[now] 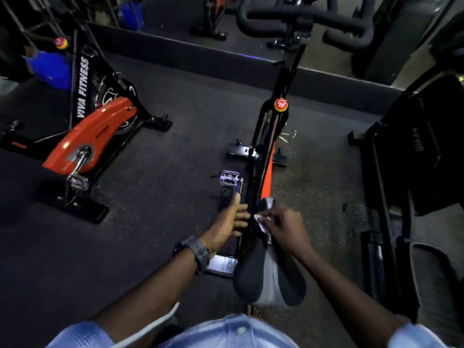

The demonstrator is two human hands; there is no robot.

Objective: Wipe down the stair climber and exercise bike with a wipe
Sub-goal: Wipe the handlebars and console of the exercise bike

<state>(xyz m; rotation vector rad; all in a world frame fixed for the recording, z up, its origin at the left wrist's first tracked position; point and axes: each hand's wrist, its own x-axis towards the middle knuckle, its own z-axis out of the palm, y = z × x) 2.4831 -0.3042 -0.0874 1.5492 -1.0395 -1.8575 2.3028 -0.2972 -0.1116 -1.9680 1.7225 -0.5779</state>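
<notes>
The right hand (283, 226) pinches the white wipe (261, 221) against the exercise bike (271, 136) frame just ahead of the saddle (251, 272), while the left hand (229, 222), fingers extended, touches the frame opposite.

Centre: exercise bike (266, 156), saddle (270, 275) at 6 o'clock, handlebars (301, 18) at 12.
10 o'clock: second bike (85, 136) on the floor (175, 116).
3 o'clock: another machine (411, 184).
Hands: both (231, 219) (283, 227) just ahead of saddle.
</notes>
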